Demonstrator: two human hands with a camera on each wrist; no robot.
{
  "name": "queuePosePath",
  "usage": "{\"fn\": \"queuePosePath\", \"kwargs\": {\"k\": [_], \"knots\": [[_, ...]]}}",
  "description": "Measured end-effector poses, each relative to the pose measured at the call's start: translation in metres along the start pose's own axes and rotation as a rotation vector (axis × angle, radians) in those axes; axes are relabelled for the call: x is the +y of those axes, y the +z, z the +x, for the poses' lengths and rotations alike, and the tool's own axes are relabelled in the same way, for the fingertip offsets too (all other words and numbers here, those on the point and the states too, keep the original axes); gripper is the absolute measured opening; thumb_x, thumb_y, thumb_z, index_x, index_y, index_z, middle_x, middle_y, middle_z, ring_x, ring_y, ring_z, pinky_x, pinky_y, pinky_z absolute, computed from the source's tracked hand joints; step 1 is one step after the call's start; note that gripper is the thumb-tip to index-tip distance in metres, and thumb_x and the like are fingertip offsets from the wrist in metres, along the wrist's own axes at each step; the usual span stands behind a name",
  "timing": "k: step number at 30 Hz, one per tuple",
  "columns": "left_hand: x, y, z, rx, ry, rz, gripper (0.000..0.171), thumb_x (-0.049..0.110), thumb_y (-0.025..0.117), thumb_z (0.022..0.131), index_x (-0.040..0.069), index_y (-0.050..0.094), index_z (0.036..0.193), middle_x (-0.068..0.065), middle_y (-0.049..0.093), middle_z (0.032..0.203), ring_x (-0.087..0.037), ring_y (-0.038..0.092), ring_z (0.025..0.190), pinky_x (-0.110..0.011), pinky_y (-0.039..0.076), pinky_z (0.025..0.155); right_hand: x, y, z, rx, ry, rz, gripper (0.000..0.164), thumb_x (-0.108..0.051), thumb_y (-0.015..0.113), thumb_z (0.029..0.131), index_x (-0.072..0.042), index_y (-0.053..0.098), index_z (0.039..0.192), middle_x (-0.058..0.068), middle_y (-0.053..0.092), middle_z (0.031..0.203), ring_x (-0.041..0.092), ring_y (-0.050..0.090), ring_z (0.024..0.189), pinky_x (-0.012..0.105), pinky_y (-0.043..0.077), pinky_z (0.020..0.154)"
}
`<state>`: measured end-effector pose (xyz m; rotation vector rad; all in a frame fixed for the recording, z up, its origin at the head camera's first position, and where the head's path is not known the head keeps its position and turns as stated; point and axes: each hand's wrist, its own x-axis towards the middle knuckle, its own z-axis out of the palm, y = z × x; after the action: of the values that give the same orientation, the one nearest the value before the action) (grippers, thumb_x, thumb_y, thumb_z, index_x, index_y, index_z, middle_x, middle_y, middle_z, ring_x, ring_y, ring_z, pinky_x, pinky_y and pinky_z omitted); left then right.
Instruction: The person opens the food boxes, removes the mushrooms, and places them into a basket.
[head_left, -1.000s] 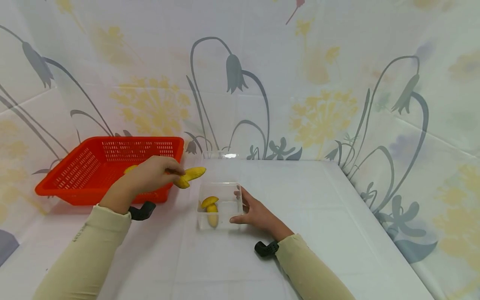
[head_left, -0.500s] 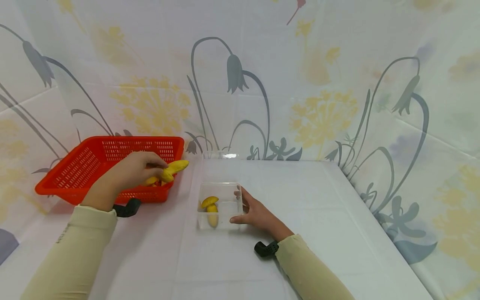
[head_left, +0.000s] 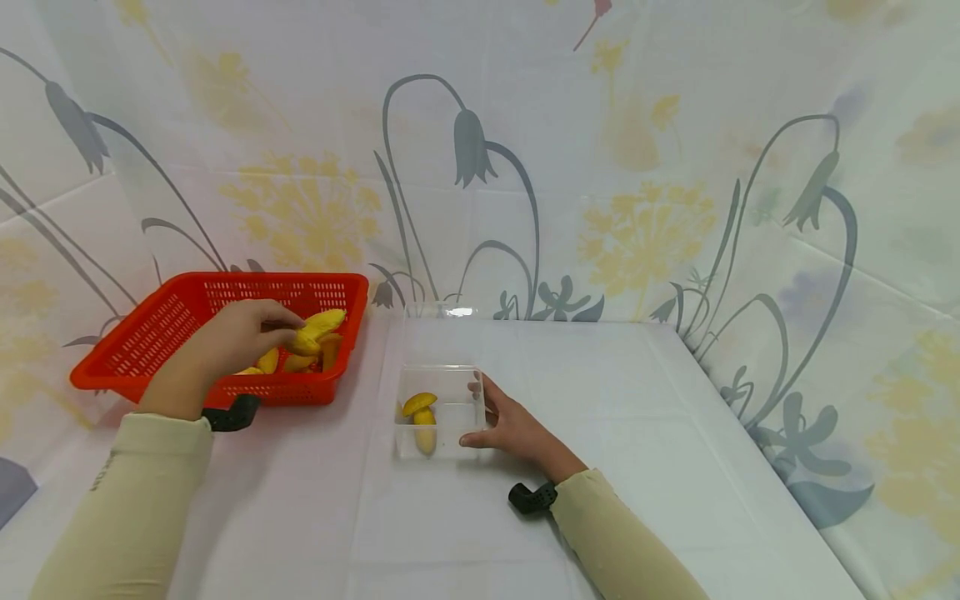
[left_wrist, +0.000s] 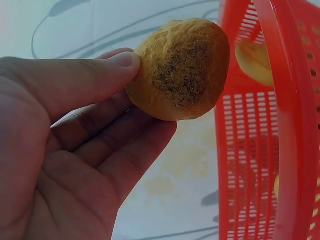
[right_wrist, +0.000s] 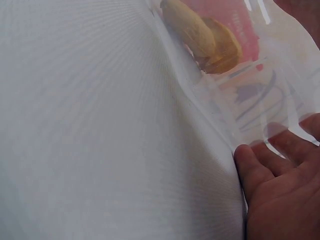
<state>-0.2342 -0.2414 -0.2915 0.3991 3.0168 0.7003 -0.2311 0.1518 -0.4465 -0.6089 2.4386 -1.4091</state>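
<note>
My left hand [head_left: 240,333] pinches a yellow mushroom [head_left: 324,323] between thumb and fingers, over the front right of the red basket [head_left: 142,387]. In the left wrist view its rounded end bears a dark speckled patch. Several more yellow pieces [head_left: 298,363] lie in the basket below, partly covered by the hand. My right hand [head_left: 517,429] grips the right side of a clear plastic box [head_left: 459,392], thumb at the front and fingers at the side. Inside the box, toward its left, a yellow mushroom [head_left: 424,417] lies with its cap toward the back.
The box's clear lid [head_left: 441,312] stands raised behind it. White cloth [head_left: 637,500] covers the table, and a flower-printed sheet [head_left: 525,125] hangs at the back. A grey-purple shape [head_left: 13,492] shows at the left edge.
The left hand has carried its mushroom leftward from near the box to over the basket, where more yellow pieces now show. The right hand and box have stayed put.
</note>
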Motion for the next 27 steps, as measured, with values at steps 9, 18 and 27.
{"fn": "queuePosePath", "kwargs": {"k": [9, 18, 27], "knots": [[-0.012, -0.002, -0.002, 0.004, -0.049, 0.008, 0.031, 0.019, 0.059, 0.096, 0.005, 0.063, 0.125, -0.018, 0.066, 0.117, -0.032, 0.059, 0.104, -0.052, 0.053, 0.091, -0.001, 0.0, -0.001, 0.002, 0.01, -0.004, 0.114, -0.032, 0.084, 0.075, -0.024, 0.006, 0.157, 0.001, 0.026, 0.16, 0.021, 0.037, 0.143, 0.043, 0.031, 0.117], [-0.023, 0.0, -0.002, -0.003, -0.091, 0.024, 0.033, 0.017, 0.057, 0.097, 0.001, 0.061, 0.125, -0.023, 0.064, 0.117, -0.036, 0.059, 0.104, -0.058, 0.049, 0.094, -0.001, 0.0, -0.001, 0.005, 0.012, -0.007, 0.115, -0.034, 0.084, 0.074, -0.024, 0.005, 0.157, 0.0, 0.026, 0.16, 0.02, 0.036, 0.143, 0.043, 0.03, 0.117], [-0.033, 0.004, -0.002, -0.019, -0.123, 0.038, 0.033, 0.015, 0.057, 0.097, -0.002, 0.06, 0.124, -0.025, 0.063, 0.116, -0.037, 0.059, 0.101, -0.058, 0.05, 0.092, 0.0, 0.0, -0.002, -0.004, 0.009, -0.005, 0.114, -0.035, 0.083, 0.075, -0.025, 0.004, 0.157, -0.001, 0.024, 0.161, 0.02, 0.033, 0.145, 0.043, 0.029, 0.118]]}}
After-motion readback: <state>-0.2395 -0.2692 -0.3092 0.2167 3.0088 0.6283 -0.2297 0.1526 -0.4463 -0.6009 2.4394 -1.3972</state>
